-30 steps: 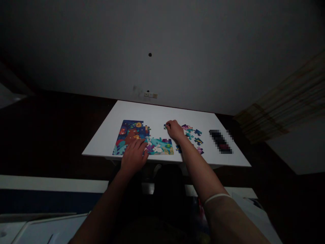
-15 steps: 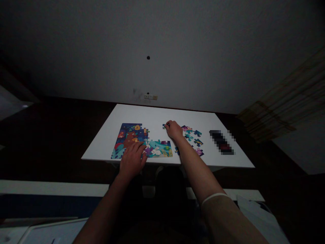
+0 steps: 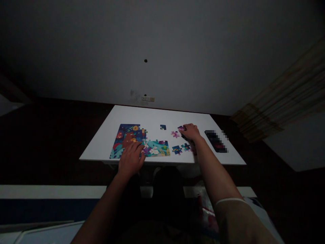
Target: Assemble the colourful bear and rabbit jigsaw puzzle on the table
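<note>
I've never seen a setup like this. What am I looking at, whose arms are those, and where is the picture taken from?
No machine here: these are a person's own two bare arms, filmed by a camera worn on their head, looking forward and down. On a flat white rectangular table lies a partly assembled, brightly coloured jigsaw puzzle. To its right are loose pink and blue jigsaw pieces, then a dark oblong object, blurred out. The left hand rests on the puzzle. The right hand is among the loose pieces, its fingertips at a small dark jigsaw piece. Whether it is actually held is hard to tell.
</note>
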